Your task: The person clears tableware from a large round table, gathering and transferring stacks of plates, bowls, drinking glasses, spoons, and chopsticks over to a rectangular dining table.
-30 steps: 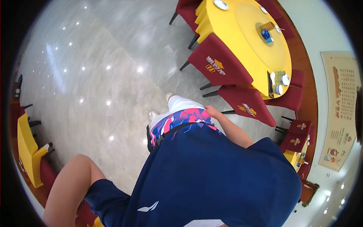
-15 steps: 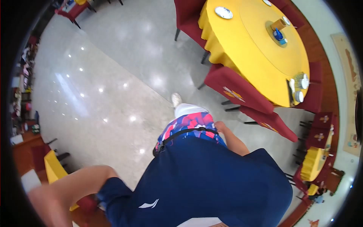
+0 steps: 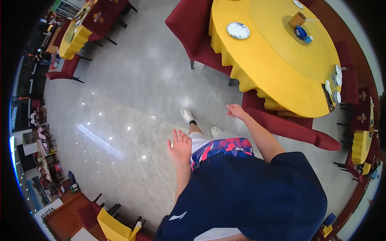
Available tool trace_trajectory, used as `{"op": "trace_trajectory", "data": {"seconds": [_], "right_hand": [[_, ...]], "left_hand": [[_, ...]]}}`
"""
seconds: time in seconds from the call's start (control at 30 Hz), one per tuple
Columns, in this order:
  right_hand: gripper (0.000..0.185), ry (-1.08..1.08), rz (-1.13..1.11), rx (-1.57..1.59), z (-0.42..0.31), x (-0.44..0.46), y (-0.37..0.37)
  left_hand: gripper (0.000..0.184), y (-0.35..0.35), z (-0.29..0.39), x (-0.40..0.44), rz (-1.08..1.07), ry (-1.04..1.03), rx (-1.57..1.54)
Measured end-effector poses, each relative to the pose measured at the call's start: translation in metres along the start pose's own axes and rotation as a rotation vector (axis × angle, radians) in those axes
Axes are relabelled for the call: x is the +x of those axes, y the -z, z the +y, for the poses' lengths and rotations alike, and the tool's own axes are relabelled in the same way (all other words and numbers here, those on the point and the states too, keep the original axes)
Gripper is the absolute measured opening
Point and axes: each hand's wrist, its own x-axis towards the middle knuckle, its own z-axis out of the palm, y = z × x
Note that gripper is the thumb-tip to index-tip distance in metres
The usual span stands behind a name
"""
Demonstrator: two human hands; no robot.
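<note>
Two bare hands show in the head view. Left hand (image 3: 179, 146): fingers spread and slightly bent, beside the patterned shorts (image 3: 221, 148). Right hand (image 3: 235, 111): fingers partly curled; whether they pinch anything cannot be told. Near chair (image 3: 277, 124): red, just right of the right hand, along the draped edge of the round table (image 3: 265, 60). Open room: the grey floor (image 3: 132, 92) extends left and ahead of both hands, reaching a second table (image 3: 78, 40) at upper left. Obstructions, right side: the near chair and, farther ahead, another red chair (image 3: 193, 36). Table edge: bears a plate (image 3: 238, 30), and a spoon (image 3: 328, 86) beside chopsticks (image 3: 327, 98).
</note>
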Motion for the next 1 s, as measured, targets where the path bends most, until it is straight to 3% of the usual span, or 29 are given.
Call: {"op": "trace_trajectory", "data": {"seconds": [0.13, 0.23, 0.3, 0.47, 0.5, 0.57, 0.9, 1.0], "right_hand": [[0.049, -0.088, 0.074, 0.035, -0.068, 0.033, -0.003], [0.043, -0.222, 0.142, 0.102, -0.095, 0.05, -0.001], [0.037, -0.26, 0.141, 0.261, -0.11, 0.074, 0.012], [0.021, -0.127, 0.317, 0.5, -0.158, 0.146, 0.084], [0.022, -0.09, 0.289, 0.585, -0.152, 0.171, 0.103], [0.03, -0.119, 0.487, 0.703, -0.206, 0.179, 0.117], [0.038, -0.137, 0.778, 1.058, -0.223, 0.295, 0.232], [0.038, -0.252, 0.824, 0.823, -0.243, 0.303, 0.257]], "left_hand": [[0.048, -0.04, 0.037, 0.099, -0.091, 0.06, 0.011], [0.046, -0.091, 0.067, 0.154, -0.049, 0.062, -0.039], [0.045, -0.123, 0.088, 0.191, -0.14, 0.067, -0.056], [0.043, -0.17, 0.122, 0.272, -0.172, 0.135, -0.013], [0.043, -0.177, 0.128, 0.285, -0.155, 0.176, -0.012], [0.043, -0.195, 0.136, 0.311, -0.135, 0.208, 0.061], [0.044, -0.297, 0.107, 0.413, -0.06, 0.243, 0.307], [0.044, -0.322, 0.091, 0.439, -0.069, 0.308, 0.474]]}}
